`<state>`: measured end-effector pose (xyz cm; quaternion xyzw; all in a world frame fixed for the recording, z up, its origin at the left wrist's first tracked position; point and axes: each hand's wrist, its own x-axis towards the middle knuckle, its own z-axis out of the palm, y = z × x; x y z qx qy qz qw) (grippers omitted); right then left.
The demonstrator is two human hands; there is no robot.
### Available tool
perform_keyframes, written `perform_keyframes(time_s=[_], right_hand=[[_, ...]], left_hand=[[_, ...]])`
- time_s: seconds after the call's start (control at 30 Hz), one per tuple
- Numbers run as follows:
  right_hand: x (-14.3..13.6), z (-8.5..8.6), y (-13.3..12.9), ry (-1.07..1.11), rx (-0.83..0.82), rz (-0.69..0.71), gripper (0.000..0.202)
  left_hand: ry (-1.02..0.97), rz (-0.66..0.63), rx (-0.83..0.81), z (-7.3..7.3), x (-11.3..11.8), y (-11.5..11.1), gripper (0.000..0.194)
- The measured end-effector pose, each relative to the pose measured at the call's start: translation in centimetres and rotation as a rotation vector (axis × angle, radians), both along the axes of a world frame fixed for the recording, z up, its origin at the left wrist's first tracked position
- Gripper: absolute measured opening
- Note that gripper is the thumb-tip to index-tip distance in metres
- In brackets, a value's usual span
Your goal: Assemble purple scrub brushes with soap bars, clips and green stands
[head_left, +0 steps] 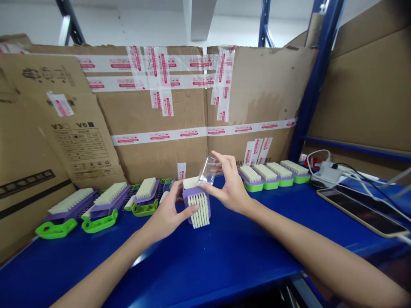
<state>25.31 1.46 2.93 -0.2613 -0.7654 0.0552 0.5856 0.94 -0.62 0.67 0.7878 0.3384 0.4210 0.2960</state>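
Observation:
My left hand (170, 214) grips a purple brush (199, 209) with cream bristles, holding it tilted over the blue shelf top. Its thumb lies on the bristles. A cream block or roller (190, 183) shows at the brush's upper end. Between the thumb and fingers of my right hand (229, 186) is a clear plastic cover (208, 170), held right at the top of the brush. Whether the cover touches the brush, I cannot tell. Left of my hands lie several purple brushes (147, 189) with green handles (145, 208).
Several finished-looking brushes with green bases (269, 184) stand in a row at the right. Beyond them are a white charger (329, 171) with cables and a phone (362, 211). Taped cardboard (160, 119) walls the back of the blue shelf (205, 265). A blue post (316, 85) rises at right.

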Motion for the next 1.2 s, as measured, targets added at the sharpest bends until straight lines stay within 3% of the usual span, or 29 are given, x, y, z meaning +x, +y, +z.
perform_keyframes(time_s=[0.17,0.47,0.73,0.9,1.1,1.2], right_hand=[[-0.2,0.2,-0.1,0.035,0.024,-0.021,0.073],[-0.4,-0.1,-0.1,0.129,-0.065,0.070,0.074],[-0.5,0.0,0.8,0.259,-0.141,0.057,0.080],[-0.4,0.4,0.7,0.198,-0.129,0.031,0.086],[-0.2,0.1,1.1,0.091,-0.133,0.027,0.050],[-0.3,-0.1,1.1,0.073,-0.151,0.033,0.041]], left_hand=[[-0.024,0.004,0.007,-0.1,0.2,0.0,0.059],[-0.022,0.090,0.043,-0.5,0.2,0.1,0.055],[-0.022,0.104,0.031,-0.6,0.1,0.3,0.054],[-0.016,0.098,0.033,-0.3,0.1,0.2,0.054],[0.000,0.087,0.034,-0.1,0.1,0.1,0.056],[0.011,0.082,0.043,0.0,0.2,0.0,0.056]])
